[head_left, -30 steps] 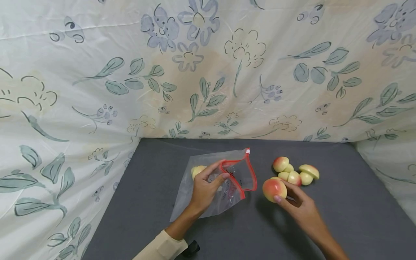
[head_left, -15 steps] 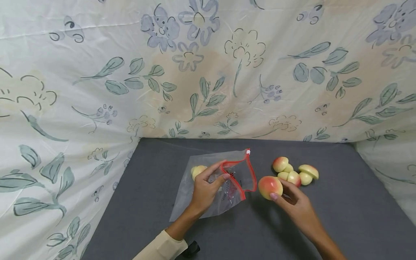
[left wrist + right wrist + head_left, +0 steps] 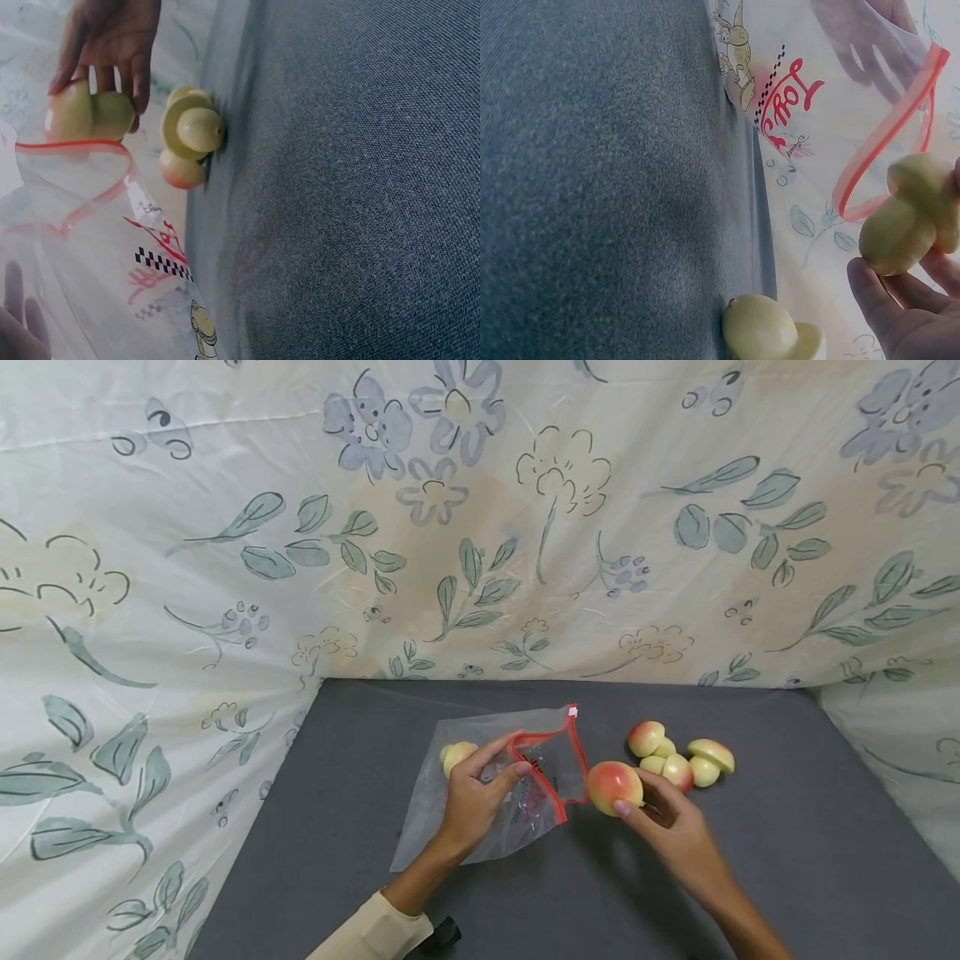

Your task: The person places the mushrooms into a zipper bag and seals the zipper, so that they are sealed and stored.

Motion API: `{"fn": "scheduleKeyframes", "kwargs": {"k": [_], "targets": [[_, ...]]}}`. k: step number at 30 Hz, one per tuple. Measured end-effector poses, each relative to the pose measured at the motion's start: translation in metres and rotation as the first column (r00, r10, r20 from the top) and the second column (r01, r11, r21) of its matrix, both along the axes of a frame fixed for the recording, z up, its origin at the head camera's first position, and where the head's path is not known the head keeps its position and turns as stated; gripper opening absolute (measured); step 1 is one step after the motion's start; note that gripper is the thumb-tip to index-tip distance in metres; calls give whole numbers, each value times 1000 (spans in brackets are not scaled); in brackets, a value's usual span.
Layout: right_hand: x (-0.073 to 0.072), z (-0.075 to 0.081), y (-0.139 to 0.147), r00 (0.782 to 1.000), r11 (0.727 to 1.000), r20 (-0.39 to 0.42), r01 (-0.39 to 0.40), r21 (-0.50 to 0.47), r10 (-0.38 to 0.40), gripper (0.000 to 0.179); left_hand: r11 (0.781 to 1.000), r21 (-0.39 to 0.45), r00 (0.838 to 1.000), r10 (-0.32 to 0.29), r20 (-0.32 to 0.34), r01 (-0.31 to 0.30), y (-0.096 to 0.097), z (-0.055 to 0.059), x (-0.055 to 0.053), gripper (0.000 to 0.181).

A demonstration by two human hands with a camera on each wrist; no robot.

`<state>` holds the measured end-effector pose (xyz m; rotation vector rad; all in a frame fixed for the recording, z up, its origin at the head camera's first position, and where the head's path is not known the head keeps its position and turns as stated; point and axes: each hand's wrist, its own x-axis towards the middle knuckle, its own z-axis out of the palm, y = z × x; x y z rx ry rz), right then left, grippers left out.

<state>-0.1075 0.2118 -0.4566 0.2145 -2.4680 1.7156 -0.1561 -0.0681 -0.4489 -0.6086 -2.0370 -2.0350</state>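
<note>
My left hand [image 3: 472,802] pinches a clear zip bag [image 3: 420,827] near its red-edged mouth, which gapes toward the right. Inside the bag lies a pale yellow piece [image 3: 457,757], partly behind that hand. My right hand [image 3: 682,835] holds a toy mushroom [image 3: 615,787] with a red and yellow cap, right at the bag's mouth. From the right wrist, the mushroom's pale stem [image 3: 896,234] shows between thumb and fingers, close to the red zip edge [image 3: 885,135]. Red lettering [image 3: 791,97] and a cartoon figure are printed on the bag.
Several more toy mushrooms [image 3: 678,772] lie clustered on the dark grey table [image 3: 345,777], behind the right hand. A flower-printed cloth [image 3: 480,577] hangs behind the table and along its sides. A black object [image 3: 442,935] is by the left sleeve.
My right hand has moved left with the toy mushroom, bringing it from beside the cluster to the bag's mouth. The left hand and the bag have stayed nearly still.
</note>
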Motion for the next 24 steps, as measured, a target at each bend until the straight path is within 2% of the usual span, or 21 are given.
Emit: {"fn": "scheduleKeyframes", "kwargs": {"k": [10,24], "targets": [[-4,0,-7,1000,997,3,-22,-80,23,44,1000,-14,1000,14,-6,-14,1,-1,0,49],[-7,-3,-17,999,991,-35,-38,-125,34,42,1000,-10,1000,18,-8,-18,0,-1,0,49]]}}
